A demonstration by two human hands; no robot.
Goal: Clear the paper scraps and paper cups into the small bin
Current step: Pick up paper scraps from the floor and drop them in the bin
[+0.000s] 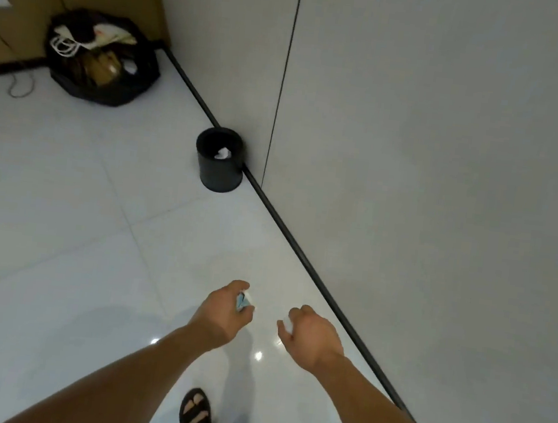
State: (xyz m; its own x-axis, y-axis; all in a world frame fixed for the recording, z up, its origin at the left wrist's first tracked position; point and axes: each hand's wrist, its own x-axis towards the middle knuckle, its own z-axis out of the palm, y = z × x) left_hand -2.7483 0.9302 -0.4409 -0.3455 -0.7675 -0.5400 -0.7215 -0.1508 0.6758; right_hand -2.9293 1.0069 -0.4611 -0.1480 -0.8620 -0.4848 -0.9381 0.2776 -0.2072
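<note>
A: Scene?
B: Glossy white tiled floor [80, 225] under both hands. Grey wall [448, 160] to the right of the right hand. Black rubbish bag [135, 89], top open, far ahead and well left of the left hand.
A: Bin?
B: Small bin [221, 174] straight ahead of the hands, well apart from them. Upright, against the wall's base. Crumpled white paper [223, 153] inside.
A: Hands?
B: Sandalled foot [196, 416] behind them, between the forearms. Left hand [223, 315] curled round a blue-and-white paper piece [242, 302]; cup or scrap, can't tell. Right hand [314, 337] grips a small white scrap [287, 326] at the fingertips. Hands near each other, not touching.
</note>
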